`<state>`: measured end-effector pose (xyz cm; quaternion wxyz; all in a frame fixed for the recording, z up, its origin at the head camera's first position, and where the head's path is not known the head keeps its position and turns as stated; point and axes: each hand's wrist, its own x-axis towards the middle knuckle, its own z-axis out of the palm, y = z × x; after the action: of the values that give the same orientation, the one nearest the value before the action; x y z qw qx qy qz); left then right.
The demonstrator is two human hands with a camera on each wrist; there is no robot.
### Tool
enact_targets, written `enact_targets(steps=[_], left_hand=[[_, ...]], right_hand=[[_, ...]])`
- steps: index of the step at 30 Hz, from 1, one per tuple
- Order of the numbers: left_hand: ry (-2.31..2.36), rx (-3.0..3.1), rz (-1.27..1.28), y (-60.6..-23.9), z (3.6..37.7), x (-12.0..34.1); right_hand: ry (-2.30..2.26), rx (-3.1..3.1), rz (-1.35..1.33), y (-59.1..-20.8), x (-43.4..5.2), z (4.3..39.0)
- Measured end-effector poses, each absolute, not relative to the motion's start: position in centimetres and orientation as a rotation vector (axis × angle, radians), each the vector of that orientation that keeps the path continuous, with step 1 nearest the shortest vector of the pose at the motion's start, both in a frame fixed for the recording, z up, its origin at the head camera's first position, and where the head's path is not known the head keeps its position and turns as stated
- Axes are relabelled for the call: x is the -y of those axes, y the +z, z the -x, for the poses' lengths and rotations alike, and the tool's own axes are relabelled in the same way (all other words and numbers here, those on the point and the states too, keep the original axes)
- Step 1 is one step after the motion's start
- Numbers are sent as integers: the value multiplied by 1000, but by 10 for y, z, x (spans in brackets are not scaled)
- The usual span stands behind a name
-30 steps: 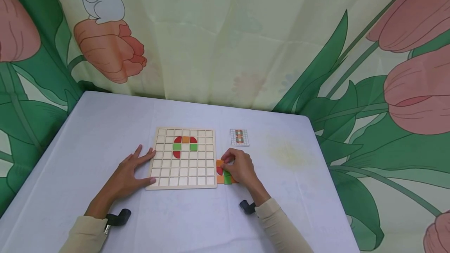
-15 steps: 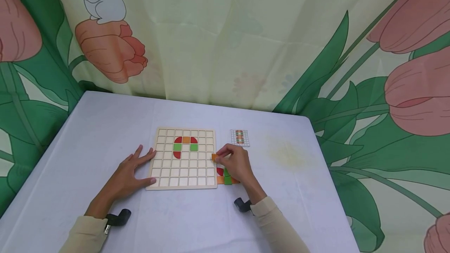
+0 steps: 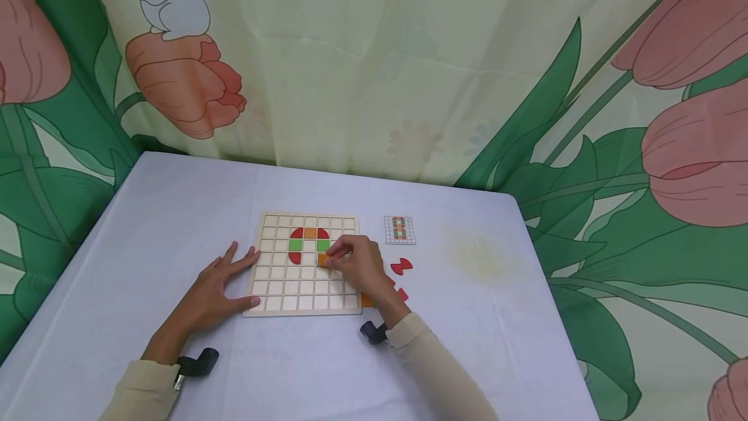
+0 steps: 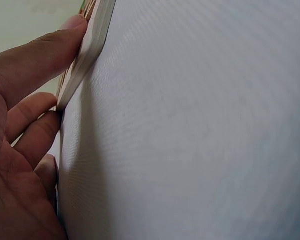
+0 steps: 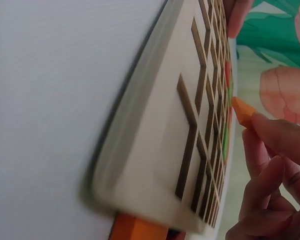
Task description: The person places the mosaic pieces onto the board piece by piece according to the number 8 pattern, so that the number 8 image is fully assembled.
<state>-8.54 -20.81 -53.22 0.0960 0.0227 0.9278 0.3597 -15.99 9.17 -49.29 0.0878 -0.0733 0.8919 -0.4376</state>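
The right hand (image 3: 360,264) pinches an orange square tile (image 3: 323,260) between thumb and fingertips, right over the wooden grid board (image 3: 280,305). In the right wrist view the orange tile (image 5: 243,113) is tilted at the fingertips, close over the grid. The left hand (image 3: 211,286) is spread along the board's left edge. Its thumb (image 4: 65,44) rests at the rim in the left wrist view. On the board, red quarter-round tiles (image 3: 295,257), green squares (image 3: 295,245) and an orange square (image 3: 310,233) form an arch.
Red pieces (image 3: 401,266) lie right of the board. An orange tile (image 3: 367,301) sits against the board's lower right edge, partly hidden by the right wrist. A small pattern card (image 3: 400,230) lies farther back on the white tabletop (image 3: 467,343). A printed curtain (image 3: 350,83) stands behind.
The right hand has picked an orange tile from the loose pieces and carried it left over the board, below the right green square. Red pieces it covered now show. The left hand has stayed put.
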Motion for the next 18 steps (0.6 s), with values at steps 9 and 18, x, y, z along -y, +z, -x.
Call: enact_targets(steps=[9,18], left_hand=[[1066,-2755,-64,-533,86,208],[1065,-2758,-71,-532,86,208]], right_hand=[[-1258,-2649,226,-495,-68,165],[-1112,-2759,265,-496,-56,168]])
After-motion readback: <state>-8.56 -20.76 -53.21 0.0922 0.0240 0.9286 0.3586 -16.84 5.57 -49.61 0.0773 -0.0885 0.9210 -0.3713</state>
